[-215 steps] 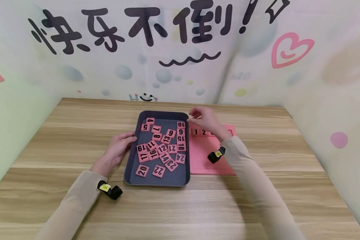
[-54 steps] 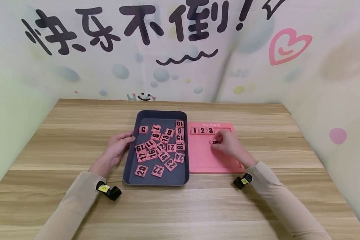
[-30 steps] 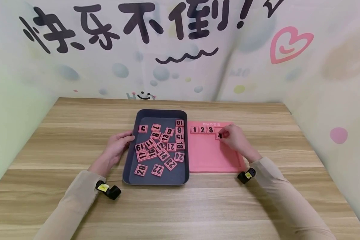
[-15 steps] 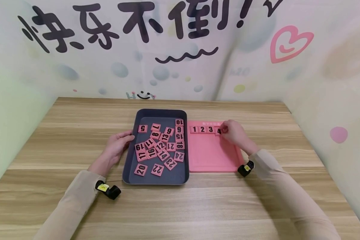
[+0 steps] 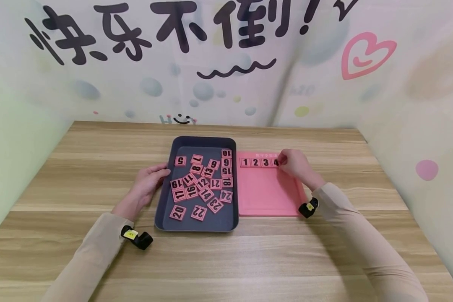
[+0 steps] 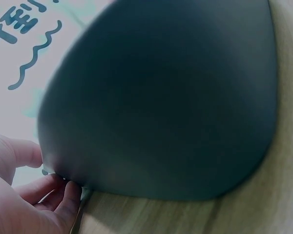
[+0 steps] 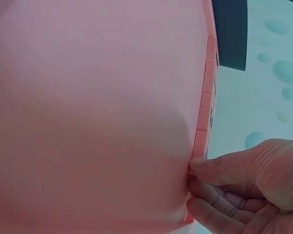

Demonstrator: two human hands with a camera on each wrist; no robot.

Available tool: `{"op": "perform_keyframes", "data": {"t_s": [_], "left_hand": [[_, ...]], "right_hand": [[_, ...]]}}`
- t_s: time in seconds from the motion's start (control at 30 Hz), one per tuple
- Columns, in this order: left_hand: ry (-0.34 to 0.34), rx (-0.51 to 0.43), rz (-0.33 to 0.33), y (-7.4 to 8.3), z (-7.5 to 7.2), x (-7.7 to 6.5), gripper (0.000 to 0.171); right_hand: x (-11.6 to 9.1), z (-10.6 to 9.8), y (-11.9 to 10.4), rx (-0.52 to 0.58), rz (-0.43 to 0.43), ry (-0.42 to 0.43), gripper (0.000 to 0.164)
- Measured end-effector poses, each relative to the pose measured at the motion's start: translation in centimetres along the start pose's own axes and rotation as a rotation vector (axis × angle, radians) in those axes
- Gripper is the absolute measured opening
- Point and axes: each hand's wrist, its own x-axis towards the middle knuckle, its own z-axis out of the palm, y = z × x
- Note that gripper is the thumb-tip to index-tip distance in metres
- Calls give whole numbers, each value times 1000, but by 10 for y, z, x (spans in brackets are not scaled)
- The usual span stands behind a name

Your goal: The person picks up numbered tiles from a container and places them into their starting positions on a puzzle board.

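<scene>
In the head view my left hand (image 5: 149,183) grips the left rim of a dark grey tray (image 5: 170,214), thumb above and fingers below the edge. The left wrist view has the same hand (image 6: 36,190) against the tray's outer wall (image 6: 161,122). Pink number tiles lie scattered in the tray, among them the 5 tile (image 5: 180,161) and the 20 tile (image 5: 178,212). My right hand (image 5: 298,167) pinches the 4 tile (image 5: 275,162) by its right side, in line with the 1 tile (image 5: 245,162), 2 tile (image 5: 255,162) and 3 tile (image 5: 266,162). These sit along the top of the pink board (image 5: 266,193).
The board adjoins the tray's right side on a wooden table (image 5: 219,264). Behind the table rises a printed wall cloth (image 5: 136,96) with large black characters. Each wrist carries a small black camera, such as the left one (image 5: 141,240).
My right hand took the 4 tile from the tray, carried it to the board, turned it upright and slid it up beside the 3 tile. My left hand has stayed at the tray's rim.
</scene>
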Motion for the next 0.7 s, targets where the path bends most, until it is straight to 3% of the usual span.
{"op": "perform_keyframes", "data": {"t_s": [0.47,0.7], "left_hand": [[3,-9,-4,1,2,1,48],[5,-7,0,0,1,0,49]], "right_hand": [[4,-8,-3,29,11,-37,18],[12,-17,-36,79,13,-46,30]]}}
